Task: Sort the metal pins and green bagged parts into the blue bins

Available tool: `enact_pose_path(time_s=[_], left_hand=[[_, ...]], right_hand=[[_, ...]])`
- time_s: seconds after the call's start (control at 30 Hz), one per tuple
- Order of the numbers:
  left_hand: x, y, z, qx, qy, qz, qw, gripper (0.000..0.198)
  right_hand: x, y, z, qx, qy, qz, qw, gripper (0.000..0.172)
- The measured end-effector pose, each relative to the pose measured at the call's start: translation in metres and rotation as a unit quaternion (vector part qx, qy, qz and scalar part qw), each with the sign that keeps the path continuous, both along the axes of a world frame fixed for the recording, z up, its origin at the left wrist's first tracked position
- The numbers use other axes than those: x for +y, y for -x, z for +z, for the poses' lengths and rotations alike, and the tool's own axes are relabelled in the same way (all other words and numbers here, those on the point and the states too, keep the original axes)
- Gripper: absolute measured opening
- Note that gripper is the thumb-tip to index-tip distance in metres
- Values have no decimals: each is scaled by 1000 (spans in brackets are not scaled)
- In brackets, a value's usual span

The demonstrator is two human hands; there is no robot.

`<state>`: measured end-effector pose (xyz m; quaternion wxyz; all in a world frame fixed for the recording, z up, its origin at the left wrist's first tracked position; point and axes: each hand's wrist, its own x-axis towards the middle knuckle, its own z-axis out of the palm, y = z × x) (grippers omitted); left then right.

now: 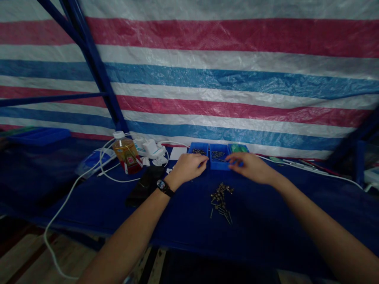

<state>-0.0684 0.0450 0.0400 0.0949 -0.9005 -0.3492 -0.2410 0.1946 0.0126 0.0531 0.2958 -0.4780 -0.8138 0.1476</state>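
Note:
My left hand (188, 167), with a dark watch on its wrist, reaches forward and rests its curled fingers at the front edge of a small blue tray (198, 150) that holds small dark metal parts. My right hand (251, 167) lies beside it, fingers bent at the front of a second blue tray (219, 158) with more metal parts. What, if anything, either hand pinches is hidden. A loose heap of screws (220, 200) lies on the dark blue table cover (266, 221) just in front of both hands.
A green-filled tray (239, 148) sits right of the blue trays. A bottle of amber liquid (126, 155), white cables and chargers (151, 150), and a black flat object (144, 185) lie to the left. A striped tarp (207, 79) hangs behind; blue frame bars (97, 67) stand at left.

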Motion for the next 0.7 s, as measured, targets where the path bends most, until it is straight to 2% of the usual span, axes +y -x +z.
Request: enact_pose_path(time_s=[0.03,0.1,0.2,0.4,0.7], left_hand=[[-1,-1,0,5,3,-3,1000,25],[-3,-4,-2,11,12,-13,1000,24],[-5,-8,-7,11,29,-32,999,23],[-7,-11,-10,29,51,-49,997,19],[-12,-17,-11,29,53,-75,995,17]], right_hand=[[-12,-1,-12,-27,13,28,999,27],[-29,-1,-35,-35,8,28,999,29],[-40,-1,-55,-30,-10,20,999,31],[-38,1,-63,-26,31,56,998,25],[-41,10,-59,-37,33,25,998,23]])
